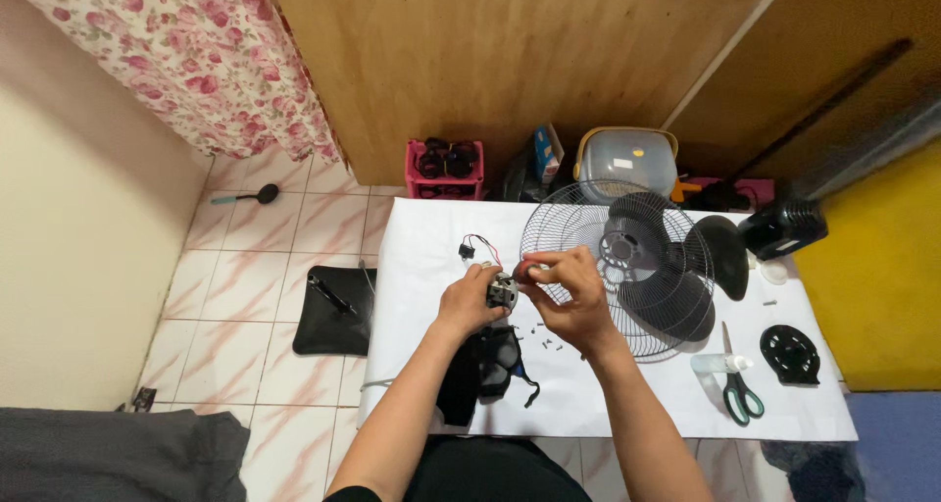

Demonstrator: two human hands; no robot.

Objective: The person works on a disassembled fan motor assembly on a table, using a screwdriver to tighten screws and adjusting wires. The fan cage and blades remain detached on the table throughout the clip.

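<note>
Fingers of the left hand (469, 301) are wrapped around a small grey metal fan motor (502, 290) above the white paper-covered table (431, 247); its front is pinched by the right hand (569, 291) beside the round wire fan grille (564, 229).

A wire fan guard (588, 257) and black fan blade (676, 267) lie near the table's (421, 237) far right. Green-handled scissors (737, 384) lie near the front right corner. A pink crate (446, 169) stands on the floor beyond the far edge.
</note>
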